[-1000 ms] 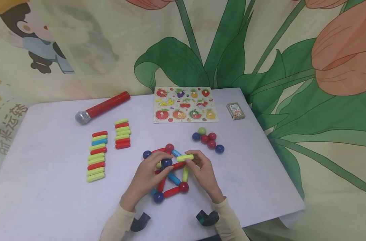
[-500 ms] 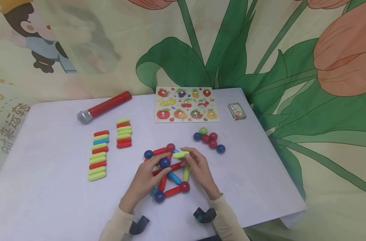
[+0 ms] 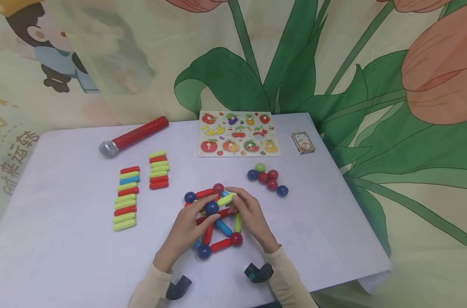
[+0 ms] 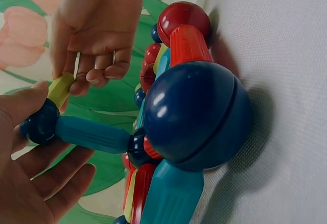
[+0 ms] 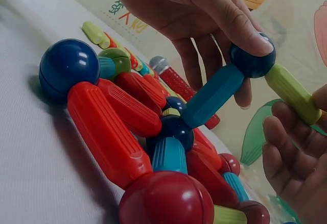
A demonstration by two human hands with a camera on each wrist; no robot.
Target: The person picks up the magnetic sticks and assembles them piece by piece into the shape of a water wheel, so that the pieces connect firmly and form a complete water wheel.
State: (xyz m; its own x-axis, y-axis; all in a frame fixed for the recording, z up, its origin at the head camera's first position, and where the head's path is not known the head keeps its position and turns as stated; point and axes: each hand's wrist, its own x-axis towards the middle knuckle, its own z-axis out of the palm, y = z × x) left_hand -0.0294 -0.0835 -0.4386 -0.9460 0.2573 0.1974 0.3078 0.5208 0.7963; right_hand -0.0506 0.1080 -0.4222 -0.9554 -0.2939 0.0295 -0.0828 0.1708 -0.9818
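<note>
Left hand (image 3: pixel 188 220) pinches the top blue ball (image 3: pixel 211 208); right hand (image 3: pixel 252 214) pinches a lime stick (image 3: pixel 226 199), end touching that ball. Blue stick (image 5: pixel 213 95) runs from ball down to the ball-and-stick frame (image 3: pixel 220 245) on the desk (image 3: pixel 64 256). Left of frame: loose sticks (image 3: pixel 126 199), farther back a microphone (image 3: pixel 141 132). Behind frame: fruit board (image 3: pixel 239 134). Behind-right: loose balls (image 3: pixel 263 178), small box (image 3: pixel 303 142), contents hidden. Left hand covers part of frame.

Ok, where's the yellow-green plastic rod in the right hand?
In the head view, the yellow-green plastic rod is near the centre, pinched by the right hand, its left end touching the shiny dark-blue ball held by the left hand.
</note>
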